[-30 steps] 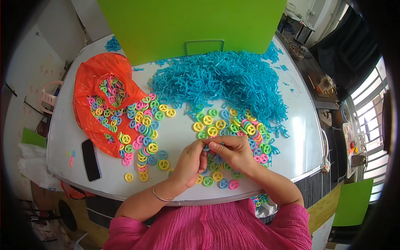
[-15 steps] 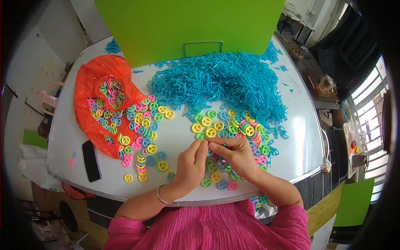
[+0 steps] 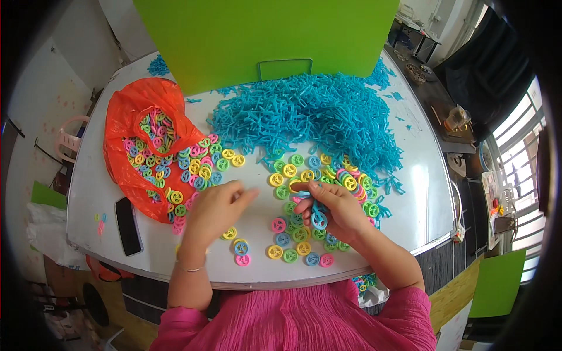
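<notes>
My right hand [image 3: 336,207] grips a blue plastic strip piece [image 3: 303,195] between thumb and fingers. A small blue spoked wheel [image 3: 319,220] hangs just below it against the fingers. Whether the two are joined is hard to tell. My left hand [image 3: 213,210] is over the left group of small wheels, its thumb held apart from the fingers, with nothing visible in it. Beneath and around my right hand lie spoked plastic wheels [image 3: 301,234] in pink, yellow, green and blue. Beyond them rises a heap of blue plastic strips [image 3: 304,111].
An open red plastic bag [image 3: 126,105] full of coloured wheels lies at the left. A dark phone [image 3: 128,227] rests beside it on the white table [image 3: 158,257]. At the back stands a large green panel [image 3: 263,35] with a wire handle.
My hands, earlier together at the middle, have parted. The left has swung left over the wheels. The right has stayed near the middle and turned, showing the blue piece and wheel.
</notes>
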Tool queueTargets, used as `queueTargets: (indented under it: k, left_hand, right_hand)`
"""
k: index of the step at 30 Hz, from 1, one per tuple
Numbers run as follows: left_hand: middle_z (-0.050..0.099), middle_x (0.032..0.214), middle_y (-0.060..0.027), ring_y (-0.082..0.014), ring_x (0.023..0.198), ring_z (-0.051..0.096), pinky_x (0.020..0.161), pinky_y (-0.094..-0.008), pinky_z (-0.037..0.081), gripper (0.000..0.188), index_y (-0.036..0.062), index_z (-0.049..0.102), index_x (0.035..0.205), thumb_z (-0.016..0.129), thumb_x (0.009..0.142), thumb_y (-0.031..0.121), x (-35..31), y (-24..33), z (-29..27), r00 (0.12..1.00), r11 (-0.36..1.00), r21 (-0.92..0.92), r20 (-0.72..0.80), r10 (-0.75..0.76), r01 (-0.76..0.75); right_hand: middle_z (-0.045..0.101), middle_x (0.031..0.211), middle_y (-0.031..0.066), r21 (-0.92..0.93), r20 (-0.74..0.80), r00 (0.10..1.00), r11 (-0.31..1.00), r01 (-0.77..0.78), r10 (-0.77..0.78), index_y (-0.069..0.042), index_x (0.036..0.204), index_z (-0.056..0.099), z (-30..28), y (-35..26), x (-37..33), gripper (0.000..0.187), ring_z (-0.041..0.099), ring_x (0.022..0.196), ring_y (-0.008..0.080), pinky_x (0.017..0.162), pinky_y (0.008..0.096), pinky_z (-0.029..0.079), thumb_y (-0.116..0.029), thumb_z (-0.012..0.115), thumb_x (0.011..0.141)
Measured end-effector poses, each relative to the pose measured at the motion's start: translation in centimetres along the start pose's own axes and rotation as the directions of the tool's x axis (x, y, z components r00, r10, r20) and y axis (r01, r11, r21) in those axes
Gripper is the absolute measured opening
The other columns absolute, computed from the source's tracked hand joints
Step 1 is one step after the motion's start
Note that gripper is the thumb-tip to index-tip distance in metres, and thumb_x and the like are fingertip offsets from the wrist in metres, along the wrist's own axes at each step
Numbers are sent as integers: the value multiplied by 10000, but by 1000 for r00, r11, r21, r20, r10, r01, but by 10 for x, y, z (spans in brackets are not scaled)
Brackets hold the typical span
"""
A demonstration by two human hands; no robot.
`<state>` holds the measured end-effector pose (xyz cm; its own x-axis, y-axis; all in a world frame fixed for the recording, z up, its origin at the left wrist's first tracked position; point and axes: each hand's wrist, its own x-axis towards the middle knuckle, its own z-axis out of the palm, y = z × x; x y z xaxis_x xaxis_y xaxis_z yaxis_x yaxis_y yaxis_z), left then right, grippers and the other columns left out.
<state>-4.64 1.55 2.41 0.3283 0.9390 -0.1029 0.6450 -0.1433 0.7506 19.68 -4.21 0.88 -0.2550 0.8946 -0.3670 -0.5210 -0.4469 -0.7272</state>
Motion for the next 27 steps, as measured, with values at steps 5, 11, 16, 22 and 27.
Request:
queueTargets:
  k: [5, 11, 16, 22, 27]
  left_hand:
    - [609, 969, -105, -285, 944, 589, 760, -385, 469, 337, 51, 577, 887, 765, 714, 269, -11, -24, -30, 966, 901, 427, 253, -44, -71]
    - [570, 926, -119, -289, 862, 580, 750, -376, 476, 309, 33, 572, 906, 762, 725, 197, -2, -39, -2, 958, 914, 371, 280, 58, -164]
    - [561, 1023, -121, -280, 956, 575, 805, -374, 469, 275, 43, 589, 974, 724, 799, 207, 9, -2, 25, 977, 987, 109, 190, 94, -116]
    - [445, 1343, -191, -340, 1259, 431, 1014, -414, 385, 489, 73, 562, 1214, 703, 829, 340, -14, -1, -1, 963, 880, 395, 56, 265, -265]
    - [214, 1508, -261, -438, 1395, 207, 1101, -609, 160, 840, 126, 412, 1422, 613, 788, 639, -30, -13, 22, 955, 770, 566, 149, 257, -296]
  right_hand:
    - [691, 928, 132, -407, 82, 992, 912, -52, 93, 20, 1195, 588, 2, -39, -35, 344, 654, 750, 151, 657, 284, 528, -240, 508, 986]
    - [694, 938, 74, -874, 354, 906, 427, 233, 230, -42, 1080, 686, -35, -71, -109, 204, 675, 804, 157, 665, 274, 517, -149, 628, 916]
    - [697, 940, 59, -990, 109, 837, -21, 142, 536, -191, 1177, 661, -76, -48, -165, 306, 664, 825, 286, 737, 359, 522, -266, 653, 881]
    - [694, 977, 86, -994, 107, 931, 27, 104, 350, -184, 1188, 658, -82, -32, -189, 328, 663, 812, 290, 728, 358, 528, -241, 675, 866]
    - [686, 909, 117, -941, 256, 966, 237, 241, 34, -107, 1129, 684, -62, -56, -164, 297, 661, 759, 273, 672, 357, 526, -116, 703, 833]
